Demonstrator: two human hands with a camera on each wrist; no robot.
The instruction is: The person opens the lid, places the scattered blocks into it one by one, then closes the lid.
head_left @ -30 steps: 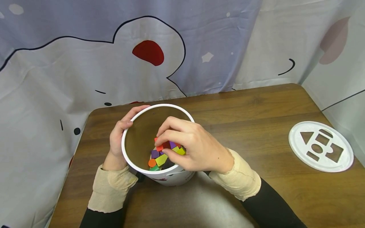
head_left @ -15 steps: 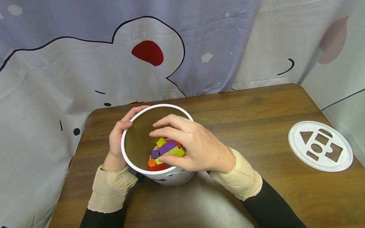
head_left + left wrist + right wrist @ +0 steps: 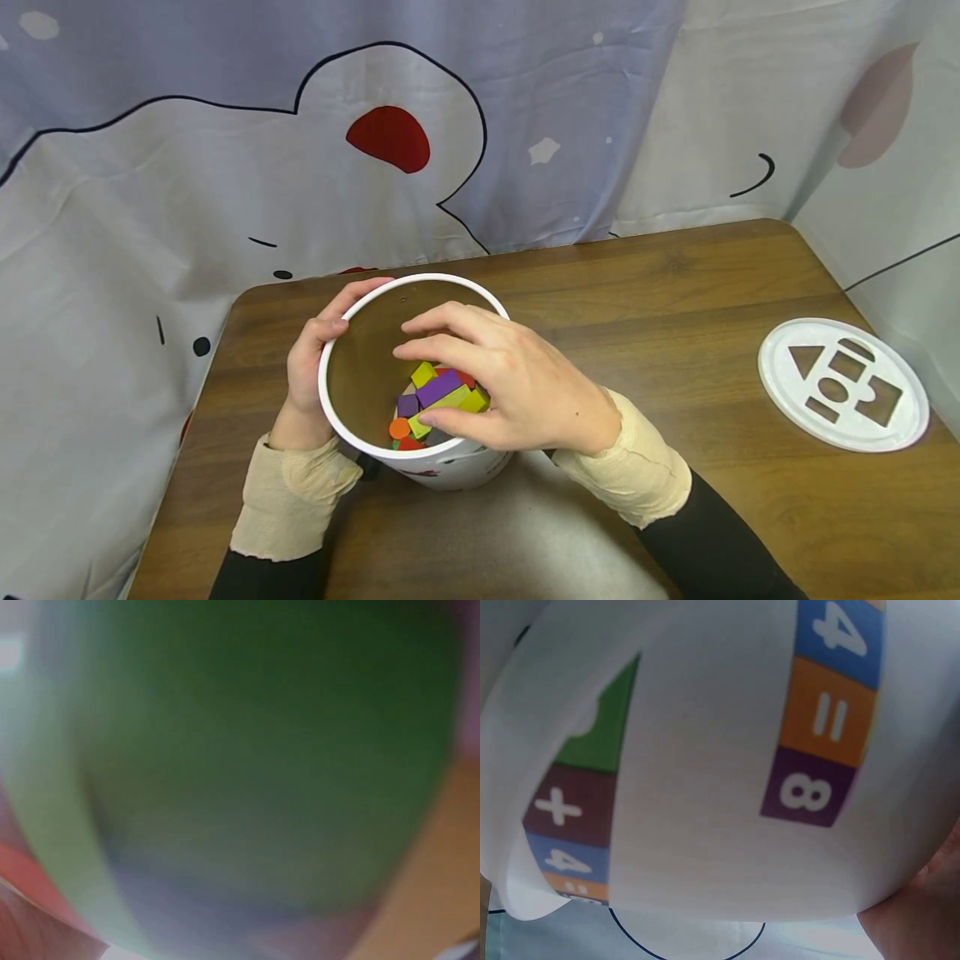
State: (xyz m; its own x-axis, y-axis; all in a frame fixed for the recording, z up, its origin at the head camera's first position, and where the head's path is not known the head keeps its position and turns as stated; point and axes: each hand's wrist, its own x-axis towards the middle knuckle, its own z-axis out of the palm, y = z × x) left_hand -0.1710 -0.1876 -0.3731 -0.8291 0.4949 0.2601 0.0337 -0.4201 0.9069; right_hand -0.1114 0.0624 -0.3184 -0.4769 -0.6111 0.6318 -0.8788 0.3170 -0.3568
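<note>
A white bucket (image 3: 327, 408) stands on the table, its mouth tipped toward me. Inside lie several coloured blocks, among them a purple block (image 3: 438, 388), a yellow block (image 3: 423, 374), a round orange piece (image 3: 399, 428) and a red one (image 3: 409, 444) close to the near wall. My left hand (image 3: 307, 367) grips the bucket's left side, thumb over the rim. Over the right part of the mouth, my right hand (image 3: 498, 379) is spread with nothing between fingers and thumb, hiding some blocks. Printed number squares (image 3: 829, 712) on the bucket's outside fill the right wrist view; the left one is blurred.
A white oval lid (image 3: 847, 437) with shaped holes lies at the right of the wooden table (image 3: 660, 308). A patterned curtain (image 3: 570, 100) hangs right behind the table's back edge and along its sides.
A second ago my right fingers pinched an orange-red block inside the bucket. They have since spread apart and let it go, and a red piece near the near wall has shifted since half a second ago.
</note>
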